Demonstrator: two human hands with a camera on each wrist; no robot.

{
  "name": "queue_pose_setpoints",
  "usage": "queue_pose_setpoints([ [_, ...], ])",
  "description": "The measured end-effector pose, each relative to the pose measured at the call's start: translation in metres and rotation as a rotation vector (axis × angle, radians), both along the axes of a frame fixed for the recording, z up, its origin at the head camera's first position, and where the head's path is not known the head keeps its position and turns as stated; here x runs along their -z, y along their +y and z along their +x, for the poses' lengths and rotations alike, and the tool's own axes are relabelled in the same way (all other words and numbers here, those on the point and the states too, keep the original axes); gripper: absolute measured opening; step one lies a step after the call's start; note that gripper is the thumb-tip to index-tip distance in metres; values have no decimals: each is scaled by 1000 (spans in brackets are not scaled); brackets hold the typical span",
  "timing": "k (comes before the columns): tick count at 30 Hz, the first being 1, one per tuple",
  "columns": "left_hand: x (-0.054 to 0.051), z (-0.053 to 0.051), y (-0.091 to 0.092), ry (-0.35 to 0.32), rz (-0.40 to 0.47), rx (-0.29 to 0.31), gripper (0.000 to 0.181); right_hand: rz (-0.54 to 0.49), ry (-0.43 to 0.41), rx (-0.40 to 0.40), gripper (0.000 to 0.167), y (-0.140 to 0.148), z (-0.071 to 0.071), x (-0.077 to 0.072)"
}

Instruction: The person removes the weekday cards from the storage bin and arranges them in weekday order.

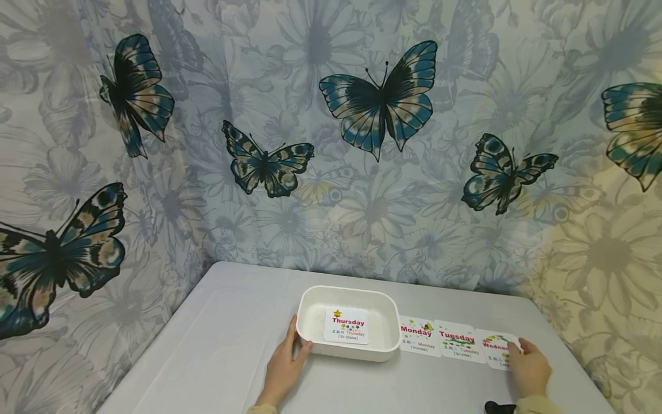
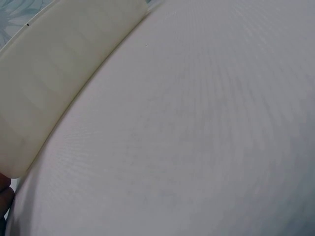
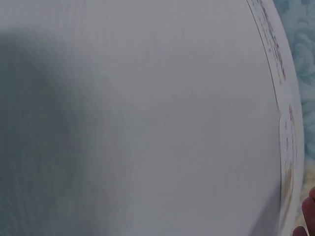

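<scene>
Watching from far away through the cameras, I am seeing the left hand [image 1: 283, 368] gripping the white box [image 1: 354, 352] around its near left corner, with the thumb at the rim. The right hand [image 1: 532, 368] is reaching over the right part of the Wednesday card [image 1: 493, 347]; whether it is pinching this card or only pressing on it, I cannot tell, because the fingers are hiding that part.

The Wednesday card is lying on the white table [image 1: 207, 345], at the right end of a row, just beside the Tuesday card [image 1: 462, 343]. The Monday card [image 1: 421, 339] is lying between the Tuesday card and the box, and the Thursday card [image 1: 347, 319] is lying inside the box, face up.

For straightening the row well, I would be using only light, flat pressure, since a hard push could be making one card climb over its neighbour. I would be lifting the fingers straight up afterwards, without dragging. Meanwhile I would be holding the box calmly, because a slip towards the right could be disturbing the Monday card.
</scene>
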State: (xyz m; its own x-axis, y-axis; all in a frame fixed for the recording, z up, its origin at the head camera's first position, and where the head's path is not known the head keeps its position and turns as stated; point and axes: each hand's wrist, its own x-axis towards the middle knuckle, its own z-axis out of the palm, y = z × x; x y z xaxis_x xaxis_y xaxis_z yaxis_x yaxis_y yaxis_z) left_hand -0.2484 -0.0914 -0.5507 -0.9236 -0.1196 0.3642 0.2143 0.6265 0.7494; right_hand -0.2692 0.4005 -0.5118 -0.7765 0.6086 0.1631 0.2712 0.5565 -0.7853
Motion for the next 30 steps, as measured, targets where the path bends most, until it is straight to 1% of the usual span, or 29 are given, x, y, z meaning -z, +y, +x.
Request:
queue_pose_setpoints([
  [3, 0, 0, 1, -6, 2, -2, 72, 3, 15, -5, 45, -8, -4, -4],
  [9, 0, 0, 1, 4, -8, 0, 72, -54, 56, -27, 46, -29, -8, -19],
  [12, 0, 0, 1, -6, -1, 1, 72, -61, 86, -55, 46, -40, -11, -27],
  [15, -1, 0, 1, -16, 3, 6, 72, -46, 134, -83, 46, -51, -14, -34],
  [20, -1, 0, 1, -14, -1, 7, 72, -46, 191, -146, 48, -70, -22, -44],
  [26, -1, 1, 1, -15, 5, 2, 72, -10, 279, -205, 45, -95, -31, -54],
  [30, 0, 0, 0, -24, 4, -1, 72, -19, 286, -250, 48, -114, -36, -61],
])
